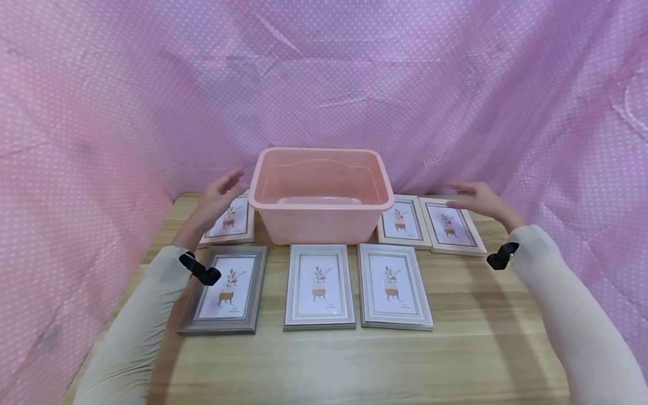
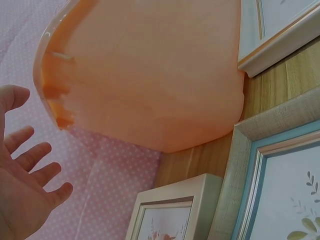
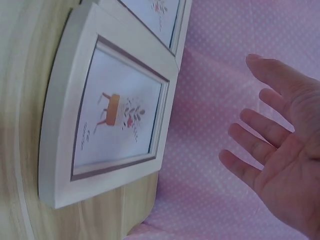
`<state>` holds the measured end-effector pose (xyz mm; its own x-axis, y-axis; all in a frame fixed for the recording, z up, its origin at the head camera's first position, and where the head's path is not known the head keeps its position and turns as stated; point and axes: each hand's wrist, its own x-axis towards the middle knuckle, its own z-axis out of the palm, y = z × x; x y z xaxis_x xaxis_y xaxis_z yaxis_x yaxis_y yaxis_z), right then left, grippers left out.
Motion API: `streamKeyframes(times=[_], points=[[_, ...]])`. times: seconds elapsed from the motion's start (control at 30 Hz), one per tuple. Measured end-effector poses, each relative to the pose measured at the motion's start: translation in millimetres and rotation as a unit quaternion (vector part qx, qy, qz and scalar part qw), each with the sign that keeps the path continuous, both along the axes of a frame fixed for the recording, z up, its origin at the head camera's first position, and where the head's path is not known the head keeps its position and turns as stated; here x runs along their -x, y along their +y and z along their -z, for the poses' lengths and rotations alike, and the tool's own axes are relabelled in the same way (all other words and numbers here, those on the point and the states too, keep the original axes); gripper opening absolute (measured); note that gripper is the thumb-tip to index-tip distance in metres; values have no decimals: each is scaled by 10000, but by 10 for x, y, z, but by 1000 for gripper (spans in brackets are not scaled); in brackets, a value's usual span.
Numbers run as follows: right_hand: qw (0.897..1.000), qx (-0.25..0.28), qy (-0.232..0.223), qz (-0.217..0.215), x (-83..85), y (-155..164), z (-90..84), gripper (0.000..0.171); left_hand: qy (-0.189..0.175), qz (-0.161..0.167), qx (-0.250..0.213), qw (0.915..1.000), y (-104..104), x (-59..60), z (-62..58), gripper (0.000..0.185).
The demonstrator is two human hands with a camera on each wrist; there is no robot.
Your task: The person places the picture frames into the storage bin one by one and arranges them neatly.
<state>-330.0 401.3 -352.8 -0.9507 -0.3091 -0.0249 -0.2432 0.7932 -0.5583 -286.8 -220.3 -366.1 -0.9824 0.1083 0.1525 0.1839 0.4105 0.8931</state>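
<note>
A pink plastic bin stands at the back middle of the table, nothing visible inside. My left hand hovers beside its left rim, over a cream picture frame; in the left wrist view the fingers are spread and hold nothing. My right hand is raised above the far right cream picture frame, fingers apart, palm bare in the right wrist view. Another cream picture frame lies between that one and the bin. In front lie a grey-brown picture frame and two whitish ones, the middle and right.
The wooden table runs up to a pink dotted cloth that hangs behind and at both sides. Each wrist wears a black strap over a pale sleeve.
</note>
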Motion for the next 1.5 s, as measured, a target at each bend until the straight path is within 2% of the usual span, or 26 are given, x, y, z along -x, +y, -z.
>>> streamKeyframes(times=[0.07, 0.17, 0.3, 0.53, 0.67, 0.77, 0.9, 1.03, 1.17, 1.27, 1.4, 1.5], points=[[9996, 125, -212, 167, 24, 66, 0, 68, -28, 31, 7, 10000, 39, -12, -39, 58], [9976, 307, -502, 365, 38, 159, 9, 72, -11, 92, -63, 9999, 55, 30, -7, 54], [9955, 496, -697, 412, 45, 257, 43, 75, -25, 256, -89, 9996, 47, 94, 60, 55], [9943, 438, -789, 568, 108, 403, 141, 75, 24, 947, 99, 9955, 112, 21, -166, 58], [9936, 360, -849, 657, 138, 491, 194, 74, -3, 1125, 426, 9927, 114, 28, -251, 59], [9930, 296, -916, 683, 140, 552, 238, 72, -114, 1097, 584, 9922, 101, 80, -242, 59], [9916, 224, -1005, 778, 127, 616, 311, 73, -186, 917, 909, 9915, 69, 228, -137, 60], [9899, 304, -1040, 909, 129, 648, 388, 74, -3, 796, 1162, 9900, 58, 370, -49, 60], [9892, 337, -1009, 1013, 147, 640, 440, 71, 162, 807, 1047, 9911, 74, 453, -25, 59], [9885, 332, -1057, 1027, 173, 627, 464, 73, 161, 799, 841, 9931, 104, 454, -56, 58], [9886, 359, -1109, 950, 229, 619, 495, 75, 347, 762, 623, 9945, 163, 373, -151, 57], [9890, 339, -1107, 924, 281, 624, 511, 73, 515, 686, 655, 9942, 193, 320, -204, 55]])
